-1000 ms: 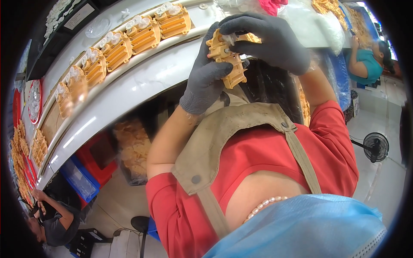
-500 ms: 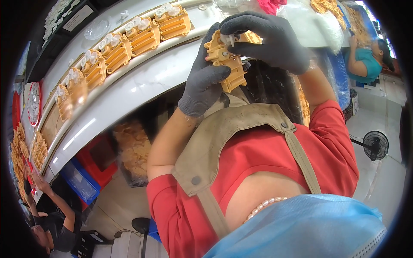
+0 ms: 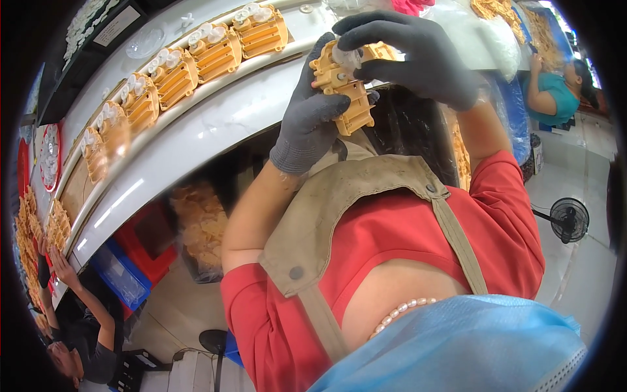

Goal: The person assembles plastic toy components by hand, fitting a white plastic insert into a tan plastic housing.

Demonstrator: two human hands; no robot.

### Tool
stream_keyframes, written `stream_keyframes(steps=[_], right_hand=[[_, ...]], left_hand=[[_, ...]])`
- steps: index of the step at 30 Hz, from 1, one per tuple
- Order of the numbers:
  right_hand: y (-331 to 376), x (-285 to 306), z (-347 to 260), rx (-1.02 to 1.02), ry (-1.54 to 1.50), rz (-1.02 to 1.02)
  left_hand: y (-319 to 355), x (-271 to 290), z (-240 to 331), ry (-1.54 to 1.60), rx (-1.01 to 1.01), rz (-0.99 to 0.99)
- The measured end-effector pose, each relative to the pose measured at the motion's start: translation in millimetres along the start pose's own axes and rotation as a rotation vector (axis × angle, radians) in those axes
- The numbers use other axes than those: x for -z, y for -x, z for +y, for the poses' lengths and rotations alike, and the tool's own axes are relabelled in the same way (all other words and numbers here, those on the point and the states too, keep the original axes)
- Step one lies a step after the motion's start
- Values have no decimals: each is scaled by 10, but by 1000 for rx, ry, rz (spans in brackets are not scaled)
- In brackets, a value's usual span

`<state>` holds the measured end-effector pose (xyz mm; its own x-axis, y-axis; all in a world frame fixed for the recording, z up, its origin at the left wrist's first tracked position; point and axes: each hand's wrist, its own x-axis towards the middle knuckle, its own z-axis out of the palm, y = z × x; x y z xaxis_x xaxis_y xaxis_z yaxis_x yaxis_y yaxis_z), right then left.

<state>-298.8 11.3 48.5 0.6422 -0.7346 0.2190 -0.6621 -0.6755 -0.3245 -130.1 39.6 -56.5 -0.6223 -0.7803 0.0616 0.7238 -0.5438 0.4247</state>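
Note:
My left hand (image 3: 304, 121), in a grey glove, is closed round a yellow-orange plastic housing (image 3: 354, 108) held up in front of my chest. Its thumb presses on the housing's near side. From the right, my gloved right hand (image 3: 424, 57) reaches over the top of the housing. Between its thumb and index finger is a small whitish, translucent plastic gear (image 3: 349, 57), at the upper part of the housing. The gear's underside is hidden. Similar housings (image 3: 219, 55), several with white gears on them, stand in a row along the bench ledge to the left.
A black bin of small white parts (image 3: 83, 40) and a clear dish (image 3: 145, 42) sit at the upper left. A clear plastic bag (image 3: 493, 39) lies at upper right. Co-workers sit at lower left (image 3: 91, 353) and upper right (image 3: 555, 101). Red and blue crates (image 3: 121, 277) stand below the bench.
My right hand has shifted slightly right and down, its fingers still at the gear, which has turned and shows its translucent face. The housing has moved slightly up. The lower-left co-worker's hands have moved.

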Motion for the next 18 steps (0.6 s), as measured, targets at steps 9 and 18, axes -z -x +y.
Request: stream_keyframes(steps=[9, 18], right_hand=[[-122, 156, -93, 93, 2, -109], [-63, 39, 134, 436, 225, 65]], left_hand=[[-3, 28, -19, -26, 21, 20], [-16, -36, -22, -57, 32, 21]])
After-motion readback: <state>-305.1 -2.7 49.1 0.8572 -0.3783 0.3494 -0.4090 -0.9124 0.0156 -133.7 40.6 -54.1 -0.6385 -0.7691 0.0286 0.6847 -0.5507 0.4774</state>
